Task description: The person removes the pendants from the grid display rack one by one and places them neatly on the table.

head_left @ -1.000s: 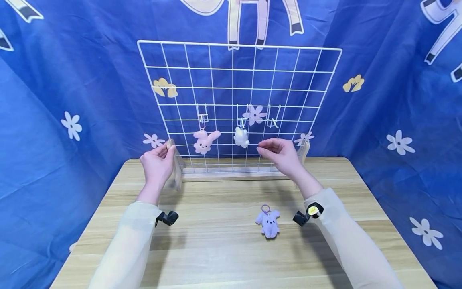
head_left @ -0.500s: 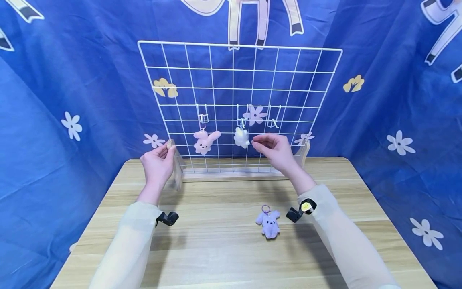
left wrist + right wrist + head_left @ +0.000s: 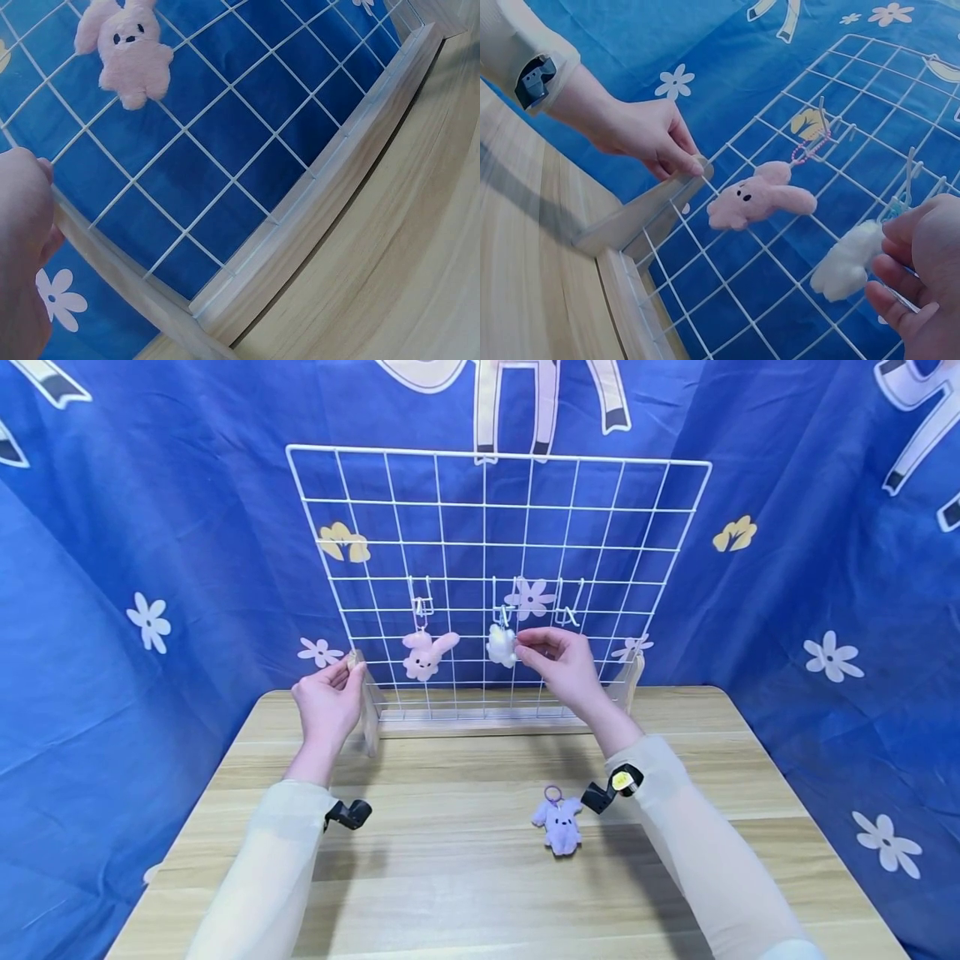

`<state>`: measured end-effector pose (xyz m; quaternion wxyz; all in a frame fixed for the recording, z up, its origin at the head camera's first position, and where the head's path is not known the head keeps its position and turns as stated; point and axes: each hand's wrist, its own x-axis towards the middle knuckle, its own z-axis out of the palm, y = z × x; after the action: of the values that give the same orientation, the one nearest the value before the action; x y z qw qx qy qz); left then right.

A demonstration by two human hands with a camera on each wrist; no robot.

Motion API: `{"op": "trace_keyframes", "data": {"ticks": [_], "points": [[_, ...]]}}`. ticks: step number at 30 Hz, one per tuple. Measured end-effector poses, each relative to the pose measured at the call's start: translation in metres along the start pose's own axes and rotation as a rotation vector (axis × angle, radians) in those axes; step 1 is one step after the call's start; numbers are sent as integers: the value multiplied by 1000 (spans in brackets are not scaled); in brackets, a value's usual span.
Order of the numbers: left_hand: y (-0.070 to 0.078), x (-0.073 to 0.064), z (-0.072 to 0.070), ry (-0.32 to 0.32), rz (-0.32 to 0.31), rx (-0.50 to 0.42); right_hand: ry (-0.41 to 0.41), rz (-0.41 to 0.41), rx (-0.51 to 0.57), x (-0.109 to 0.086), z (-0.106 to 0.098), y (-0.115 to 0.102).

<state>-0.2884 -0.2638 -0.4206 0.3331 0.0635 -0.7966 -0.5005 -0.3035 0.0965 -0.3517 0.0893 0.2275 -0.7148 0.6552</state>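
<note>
In the head view, my left hand (image 3: 327,693) pinches the top of the grid stand's left wooden upright (image 3: 367,714) between thumb and fingers. My right hand (image 3: 566,667) is at the right edge of a white plush keychain (image 3: 500,646), thumb and forefinger slightly apart. Its fingertips reach the plush's side in the right wrist view, but a firm hold cannot be made out. That plush hangs from a middle hook on the white wire grid (image 3: 551,541), its face not visible. Left of it hangs a pink bunny plush keychain (image 3: 422,658), face outward.
A purple plush keychain (image 3: 560,827) with a ring lies on the wooden table (image 3: 450,877), left of the right wrist camera. To the right on the grid is a hook (image 3: 567,614) with nothing hanging from it. Blue patterned cloth (image 3: 187,527) stands behind and at both sides.
My right hand has moved left and slightly up, from beside the white plush keychain to its right edge. My left hand has stayed on the wooden upright.
</note>
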Motion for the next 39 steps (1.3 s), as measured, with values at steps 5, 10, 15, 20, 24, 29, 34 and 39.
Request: {"op": "trace_keyframes", "data": {"ticks": [5, 10, 15, 20, 24, 29, 34, 39], "points": [[0, 0, 1, 6, 6, -2, 22, 7, 10, 4, 5, -1], [-1, 0, 1, 13, 25, -1, 52, -1, 21, 7, 8, -2], [-2, 0, 0, 19, 19, -7, 64, -26, 37, 12, 11, -2], [-2, 0, 0, 13, 21, -4, 77, -21, 82, 14, 14, -4], [-2, 1, 1, 9, 41, 1, 92, -3, 111, 16, 16, -4], [-4, 1, 1, 10, 57, -9, 97, -2, 140, 19, 21, -4], [-5, 1, 1, 14, 60, -4, 115, 10, 167, 22, 26, -4], [-5, 2, 1, 12, 47, 2, 138, 35, 158, 25, 31, -6]]}}
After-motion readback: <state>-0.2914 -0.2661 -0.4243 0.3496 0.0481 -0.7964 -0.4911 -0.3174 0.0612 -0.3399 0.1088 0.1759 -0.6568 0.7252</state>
